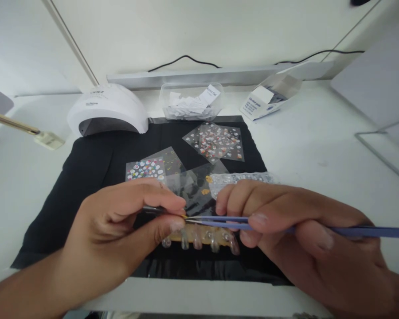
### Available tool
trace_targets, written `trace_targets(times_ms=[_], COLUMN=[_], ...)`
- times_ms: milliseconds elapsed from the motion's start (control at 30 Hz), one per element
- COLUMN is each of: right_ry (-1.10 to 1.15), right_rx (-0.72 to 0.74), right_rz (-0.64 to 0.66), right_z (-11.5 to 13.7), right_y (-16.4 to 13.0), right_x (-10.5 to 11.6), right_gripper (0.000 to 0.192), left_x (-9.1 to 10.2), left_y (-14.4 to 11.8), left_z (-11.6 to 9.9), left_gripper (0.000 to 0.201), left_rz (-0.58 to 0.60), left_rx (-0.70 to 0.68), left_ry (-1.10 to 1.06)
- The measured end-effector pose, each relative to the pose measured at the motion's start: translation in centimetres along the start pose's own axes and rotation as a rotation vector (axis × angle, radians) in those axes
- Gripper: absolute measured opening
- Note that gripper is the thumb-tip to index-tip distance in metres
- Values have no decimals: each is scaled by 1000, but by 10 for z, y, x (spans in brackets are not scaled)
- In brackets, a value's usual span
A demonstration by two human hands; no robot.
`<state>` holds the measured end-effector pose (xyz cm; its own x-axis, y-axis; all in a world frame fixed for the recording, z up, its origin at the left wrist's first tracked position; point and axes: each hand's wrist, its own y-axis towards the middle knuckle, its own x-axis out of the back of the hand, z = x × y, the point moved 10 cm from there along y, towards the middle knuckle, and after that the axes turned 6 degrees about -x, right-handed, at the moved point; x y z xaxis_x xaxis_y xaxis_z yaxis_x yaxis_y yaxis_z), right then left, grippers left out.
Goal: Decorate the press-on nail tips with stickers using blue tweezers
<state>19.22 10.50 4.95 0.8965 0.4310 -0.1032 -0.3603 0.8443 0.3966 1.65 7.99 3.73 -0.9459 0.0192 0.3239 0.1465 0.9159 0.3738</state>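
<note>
Slim blue metal tweezers (286, 227) lie level, tips leftward against a thin dark stick (154, 210), above a tan strip of clear false nails (202, 237) near the black mat's (86, 177) front edge.

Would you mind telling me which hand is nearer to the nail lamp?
Left. The left hand sits in front of the nail lamp, across the black mat. The right hand, holding blue tweezers, lies farther off to the lamp's right.

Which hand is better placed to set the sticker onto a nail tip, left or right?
Right, probably. The right hand grips the blue tweezers, whose points sit just above the row of nail tips. The left hand pinches a small dark piece at those points.
</note>
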Motion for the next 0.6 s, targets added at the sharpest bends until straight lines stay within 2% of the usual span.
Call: trace_targets(times_ms=[200,600], right_ry=[-8,-54], right_rx=[10,25], right_rz=[-33,23], right_z=[0,-3], right_y=[0,-4], right_x=[2,1], right_gripper=[23,24], left_x=[0,2], left_y=[-1,-1], left_z=[6,9], left_gripper=[29,32], left_rz=[-31,-68], left_rx=[54,83], left_ry=[-54,-101])
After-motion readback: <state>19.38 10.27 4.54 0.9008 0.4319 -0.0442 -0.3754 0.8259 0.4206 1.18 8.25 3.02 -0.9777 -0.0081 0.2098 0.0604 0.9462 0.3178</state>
